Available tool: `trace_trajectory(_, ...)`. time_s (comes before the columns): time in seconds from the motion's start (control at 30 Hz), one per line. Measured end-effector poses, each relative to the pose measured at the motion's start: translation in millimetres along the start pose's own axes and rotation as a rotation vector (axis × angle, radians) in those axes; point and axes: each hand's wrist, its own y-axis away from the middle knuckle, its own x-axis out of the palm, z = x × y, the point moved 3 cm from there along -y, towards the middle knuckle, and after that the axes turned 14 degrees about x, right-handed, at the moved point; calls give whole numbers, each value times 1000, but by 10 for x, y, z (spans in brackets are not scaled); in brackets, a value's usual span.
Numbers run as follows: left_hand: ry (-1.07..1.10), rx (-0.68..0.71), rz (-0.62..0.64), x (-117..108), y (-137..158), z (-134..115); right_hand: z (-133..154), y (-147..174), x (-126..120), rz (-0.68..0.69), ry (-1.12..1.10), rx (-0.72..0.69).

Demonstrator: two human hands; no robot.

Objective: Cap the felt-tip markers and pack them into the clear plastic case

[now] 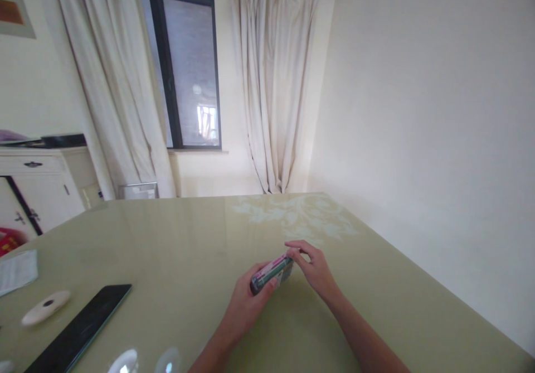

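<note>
My left hand (249, 295) is wrapped round a small printed box (272, 270) in pink, green and dark colours, held tilted above the table. Its fingers lie behind the box and the thumb presses the near side. At the box's far right end, my right hand (311, 264) pinches the edge with thumb and fingertips; the index finger reaches over the top. What the box contains is hidden.
A glossy green table (179, 250) spreads under both hands. To the left lie a black tablet-like slab (81, 328), a white oval object (45, 308) and a pale paper (19, 271). A white wall (438, 139) runs along the table's right side.
</note>
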Motion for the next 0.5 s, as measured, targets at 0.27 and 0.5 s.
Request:
trace_trajectory(0.27, -43, -108, -196, -22, 52, 73, -176, -44, -28, 46, -107, 248)
trace_trajectory(0.5, -317, -209, -166, -285, 20, 122, -467, -121, -243, -5, -65, 454)
